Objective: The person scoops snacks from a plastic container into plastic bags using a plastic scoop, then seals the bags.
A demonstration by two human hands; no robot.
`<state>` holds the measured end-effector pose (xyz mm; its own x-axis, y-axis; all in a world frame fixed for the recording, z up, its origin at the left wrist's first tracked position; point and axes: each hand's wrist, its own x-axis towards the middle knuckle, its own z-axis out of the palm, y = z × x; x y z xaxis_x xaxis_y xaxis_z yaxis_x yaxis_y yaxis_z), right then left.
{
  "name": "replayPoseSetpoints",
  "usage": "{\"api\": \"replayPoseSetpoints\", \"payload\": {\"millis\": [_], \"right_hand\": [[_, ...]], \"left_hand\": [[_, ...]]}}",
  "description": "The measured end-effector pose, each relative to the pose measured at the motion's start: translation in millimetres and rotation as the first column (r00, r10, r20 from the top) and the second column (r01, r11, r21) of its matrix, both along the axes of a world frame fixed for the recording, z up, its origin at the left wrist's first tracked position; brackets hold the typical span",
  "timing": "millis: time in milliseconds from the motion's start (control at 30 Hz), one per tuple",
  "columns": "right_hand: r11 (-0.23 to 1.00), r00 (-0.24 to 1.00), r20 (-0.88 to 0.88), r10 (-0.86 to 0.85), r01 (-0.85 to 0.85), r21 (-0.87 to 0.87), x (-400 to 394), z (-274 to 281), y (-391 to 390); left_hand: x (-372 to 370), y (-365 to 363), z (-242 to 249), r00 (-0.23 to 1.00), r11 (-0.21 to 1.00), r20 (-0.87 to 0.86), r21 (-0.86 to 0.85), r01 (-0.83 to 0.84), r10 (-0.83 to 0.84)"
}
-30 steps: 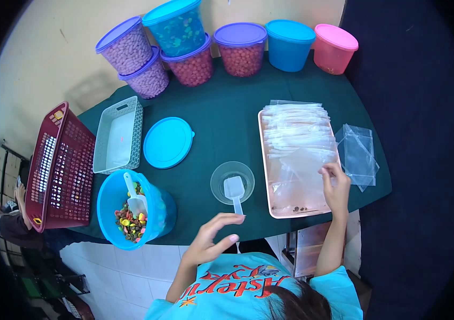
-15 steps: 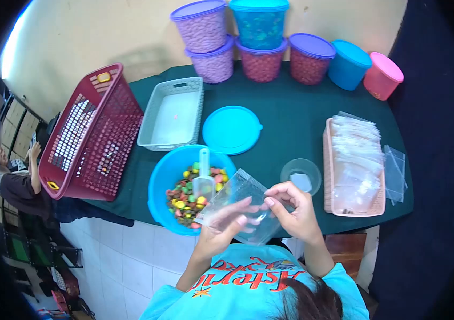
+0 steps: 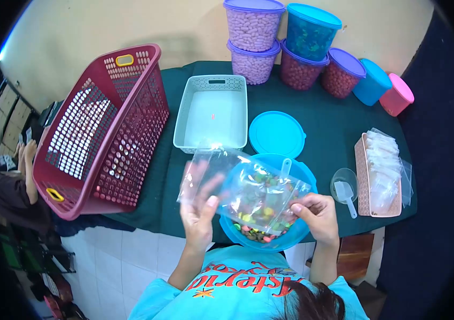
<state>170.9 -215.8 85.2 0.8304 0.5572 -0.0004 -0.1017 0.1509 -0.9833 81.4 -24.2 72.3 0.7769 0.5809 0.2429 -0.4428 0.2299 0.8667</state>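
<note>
A clear plastic bag (image 3: 237, 178) stretches between my hands, above a blue bowl (image 3: 308, 178). My right hand (image 3: 320, 217) pinches its right end between thumb and forefinger. On the left end, my left hand (image 3: 197, 221) has its fingers spread behind the film, thumb apart from them. Through the bag I see colourful, pebble-like pieces (image 3: 259, 233) in green, yellow, pink and brown filling the bowl. A scoop with a pale handle (image 3: 286, 167) stands among them, its lower part veiled by the bag.
Left of the bowl stand a tall maroon basket (image 3: 131, 122) and a pale green tray (image 3: 184, 120). A blue lid (image 3: 277, 134) lies behind it. To the right are a clear cup (image 3: 340, 178), a white scoop (image 3: 346, 193) and a pink basket (image 3: 361, 186) of plastic bags. Lidded tubs (image 3: 256, 32) line the wall.
The bag is now spread wider and lies over the bowl, and my hands are farther apart. The view has shifted, so the table things sit differently in frame. A white scoop now shows by the cup.
</note>
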Motion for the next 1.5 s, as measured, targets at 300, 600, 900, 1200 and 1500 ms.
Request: {"api": "replayPoseSetpoints", "payload": {"millis": [300,600,900,1200,1500], "right_hand": [[0.996,1.0,0.017,0.021,-0.019,-0.091,-15,14,27],[0.977,0.966,0.147,0.211,-0.201,-0.076,-13,5,59],[0.999,0.999,0.023,-0.04,0.04,-0.002,16,9,31],[0.999,0.964,0.264,0.042,-0.033,-0.037,18,18,59],[0.929,0.925,-0.087,0.369,-0.371,-0.003,24,9,58]], "left_hand": [[-12,43,17,0.992,0.47,0.114,0.88,-0.072,-0.06],[16,39,1,0.939,0.41,-0.104,0.88,0.24,-0.328],[31,50,-9,0.956,0.764,0.056,0.615,0.195,-0.288],[36,36,-4,0.974,0.613,0.008,0.779,0.136,-0.226],[35,33,-10,0.969,0.574,0.002,0.806,0.144,-0.246]]}}
